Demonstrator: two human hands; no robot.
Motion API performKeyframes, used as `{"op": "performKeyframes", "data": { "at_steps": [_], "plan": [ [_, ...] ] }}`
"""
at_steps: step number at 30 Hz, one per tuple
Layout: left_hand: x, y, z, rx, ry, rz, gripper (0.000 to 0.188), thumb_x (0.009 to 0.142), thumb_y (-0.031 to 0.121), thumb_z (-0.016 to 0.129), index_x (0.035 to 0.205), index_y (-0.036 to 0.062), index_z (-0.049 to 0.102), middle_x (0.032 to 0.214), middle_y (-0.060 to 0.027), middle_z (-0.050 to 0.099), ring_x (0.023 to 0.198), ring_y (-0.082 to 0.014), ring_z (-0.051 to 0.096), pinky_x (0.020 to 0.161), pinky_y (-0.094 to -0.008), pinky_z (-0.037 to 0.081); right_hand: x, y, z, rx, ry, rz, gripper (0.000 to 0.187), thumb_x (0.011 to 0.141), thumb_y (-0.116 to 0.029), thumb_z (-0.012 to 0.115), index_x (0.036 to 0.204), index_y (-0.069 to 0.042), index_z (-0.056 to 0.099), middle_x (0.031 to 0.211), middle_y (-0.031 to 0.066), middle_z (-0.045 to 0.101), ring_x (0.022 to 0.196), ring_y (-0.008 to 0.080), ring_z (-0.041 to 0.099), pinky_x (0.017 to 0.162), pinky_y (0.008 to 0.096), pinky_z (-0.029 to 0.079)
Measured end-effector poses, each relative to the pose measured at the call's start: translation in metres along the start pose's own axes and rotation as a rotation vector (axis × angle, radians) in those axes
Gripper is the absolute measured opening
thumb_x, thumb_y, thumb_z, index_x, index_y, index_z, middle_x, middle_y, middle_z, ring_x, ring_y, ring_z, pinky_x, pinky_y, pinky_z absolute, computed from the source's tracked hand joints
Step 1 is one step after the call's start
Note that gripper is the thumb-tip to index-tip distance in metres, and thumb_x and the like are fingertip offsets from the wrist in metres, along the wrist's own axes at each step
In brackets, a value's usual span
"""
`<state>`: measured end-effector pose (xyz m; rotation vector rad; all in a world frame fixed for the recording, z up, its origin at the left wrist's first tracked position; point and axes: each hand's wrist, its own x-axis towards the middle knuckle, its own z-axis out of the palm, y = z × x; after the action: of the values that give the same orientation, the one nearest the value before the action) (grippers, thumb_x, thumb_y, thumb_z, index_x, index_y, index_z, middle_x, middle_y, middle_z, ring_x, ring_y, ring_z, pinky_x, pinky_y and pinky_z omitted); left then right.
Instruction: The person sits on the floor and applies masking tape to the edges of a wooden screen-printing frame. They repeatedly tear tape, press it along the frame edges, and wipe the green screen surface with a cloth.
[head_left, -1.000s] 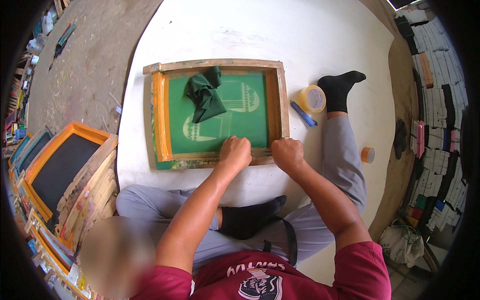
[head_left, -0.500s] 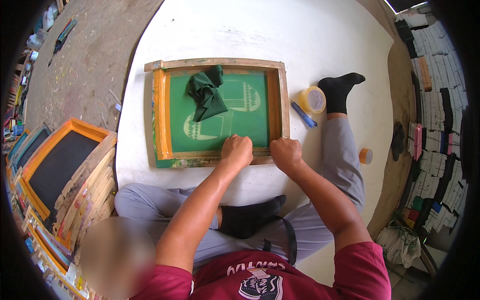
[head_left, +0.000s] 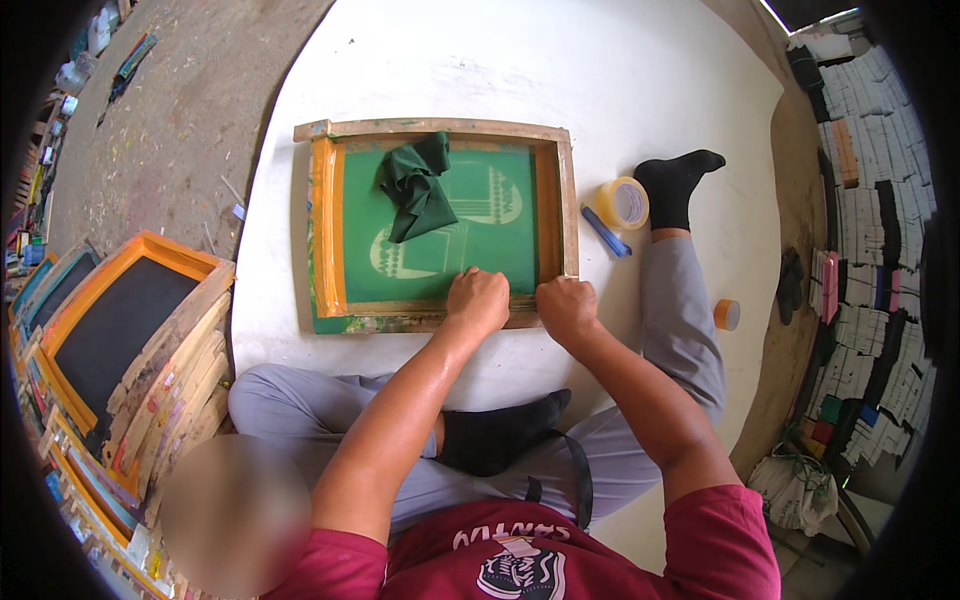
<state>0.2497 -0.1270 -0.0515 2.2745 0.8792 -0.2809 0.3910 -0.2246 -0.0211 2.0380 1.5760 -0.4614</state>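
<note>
Frame point(head_left: 326, 230): left of the yellow tape point(head_left: 608, 205); probably light, stiff, its mesh point(head_left: 500, 250) delicate; we'd hold the side rails point(head_left: 567, 210).
Left hand point(head_left: 480, 298), right hand point(head_left: 568, 305): curled closed at the near rail point(head_left: 400, 310); on what, we can't tell.

Left hand point(head_left: 478, 300), right hand point(head_left: 567, 308): fingertips hidden, grip hard to judge; round patch point(head_left: 237, 515) blurred.

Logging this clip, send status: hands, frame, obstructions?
Left hand, right hand curled at near edge of wooden frame. Frame lying on white sheet. Dark green cloth partly covers green screen.
</note>
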Motion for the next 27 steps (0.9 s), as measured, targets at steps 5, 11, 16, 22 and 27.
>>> {"op": "performKeyframes", "data": {
  "at_steps": [5,11,16,22,27],
  "plan": [
    [0.000,0.001,-0.003,0.035,-0.031,-0.005,0.012,0.083,0.003,0.067,0.084,0.0024,0.079,0.095,-0.0219,0.077,0.104,-0.0372,0.071,0.094,-0.0468,0.055,0.001,-0.002,0.000,-0.016,-0.019,0.014,0.011,0.088,-0.012,0.073,0.087,-0.015,0.083,0.091,0.0080,0.081,0.089,0.0247,0.080,0.070,0.0366,0.061],
    [0.000,0.003,-0.001,0.031,-0.016,-0.006,0.011,0.082,0.002,0.068,0.083,0.0016,0.079,0.094,-0.0230,0.077,0.103,-0.0378,0.071,0.095,-0.0472,0.055,0.002,-0.004,0.003,-0.028,-0.045,0.024,0.012,0.090,-0.014,0.072,0.089,-0.015,0.083,0.093,0.0075,0.081,0.090,0.0247,0.080,0.070,0.0369,0.060],
    [0.002,0.003,-0.001,0.074,-0.045,-0.017,0.012,0.086,0.005,0.068,0.085,0.0054,0.080,0.099,-0.0199,0.078,0.108,-0.0354,0.071,0.096,-0.0452,0.055,0.003,-0.005,0.000,-0.025,-0.064,0.018,0.013,0.091,-0.015,0.070,0.091,-0.016,0.084,0.096,0.0070,0.081,0.092,0.0245,0.080,0.072,0.0385,0.060],
    [0.002,0.006,-0.004,0.081,-0.048,-0.021,0.013,0.087,0.007,0.069,0.089,0.0067,0.082,0.104,-0.0191,0.079,0.111,-0.0346,0.070,0.098,-0.0447,0.054,0.005,-0.002,0.003,-0.008,-0.068,0.064,0.013,0.091,-0.016,0.071,0.092,-0.018,0.084,0.097,0.0057,0.081,0.095,0.0243,0.080,0.074,0.0387,0.059],
    [0.004,0.007,-0.006,0.150,-0.064,-0.037,0.013,0.088,0.009,0.071,0.094,0.0091,0.082,0.109,-0.0159,0.079,0.115,-0.0330,0.069,0.100,-0.0437,0.053,0.002,0.006,0.002,-0.022,-0.022,0.053,0.014,0.091,-0.017,0.070,0.093,-0.016,0.084,0.099,0.0064,0.081,0.093,0.0273,0.080,0.072,0.0382,0.059]
  ]
}}
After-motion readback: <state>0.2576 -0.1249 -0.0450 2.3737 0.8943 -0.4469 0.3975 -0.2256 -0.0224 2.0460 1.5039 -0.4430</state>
